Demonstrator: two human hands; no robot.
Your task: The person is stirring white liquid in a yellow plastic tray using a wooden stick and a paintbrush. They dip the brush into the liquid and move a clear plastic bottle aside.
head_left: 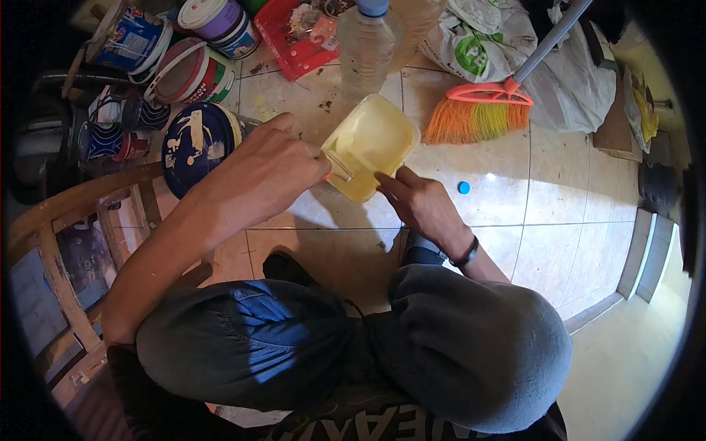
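A pale yellow plastic tub (pixel 401 125) is tilted in front of my knees, with creamy yellow paint-like matter inside it. My right hand (pixel 425 206) is closed on the tub's near right rim. My left hand (pixel 283 165) is closed around what looks like a paintbrush (pixel 340 167). Its shiny metal band shows over the tub's near left side, with a bit of red beside my fingers. The rest of its handle is hidden by my hand. A blue bottle cap (pixel 463 188) lies on the floor to the right of my right hand.
A clear bottle (pixel 368 48) stands just beyond the tub. Paint buckets (pixel 195 70) and a dark blue lid (pixel 197 147) are at the left, near a wooden chair (pixel 70 287). A red dustpan (pixel 294 44), plastic bags (pixel 485 44) and an orange broom (pixel 478 114) lie farther off.
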